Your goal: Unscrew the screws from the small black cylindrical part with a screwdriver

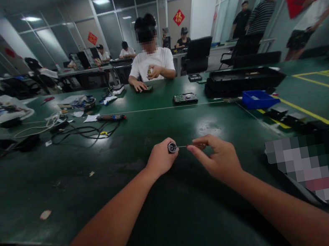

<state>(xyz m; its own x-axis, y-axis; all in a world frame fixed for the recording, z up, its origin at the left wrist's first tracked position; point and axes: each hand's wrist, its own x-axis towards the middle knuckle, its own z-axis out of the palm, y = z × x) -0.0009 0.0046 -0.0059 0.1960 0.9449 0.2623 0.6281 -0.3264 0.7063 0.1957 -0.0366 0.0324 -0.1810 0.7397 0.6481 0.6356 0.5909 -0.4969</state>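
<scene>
My left hand (161,157) is wrapped around a dark cylinder whose round, silvery-rimmed end (172,147) faces me. Between the two hands runs a thin metal rod (182,146), its left end at the cylinder's rim. The fingers of my right hand (217,154) pinch the rod's other end; whether it has a handle there is hidden by the fingers. I cannot tell if the rod goes into the cylinder or only touches it. Both hands are just above the green table (154,209).
Across the table a person in a white shirt (159,58) handles small parts. A hard drive (184,98) lies ahead of my hands. To the right are a black tray (239,80) and a blue bin (258,98). Cables (89,132) and a pen-like tool (111,117) lie left.
</scene>
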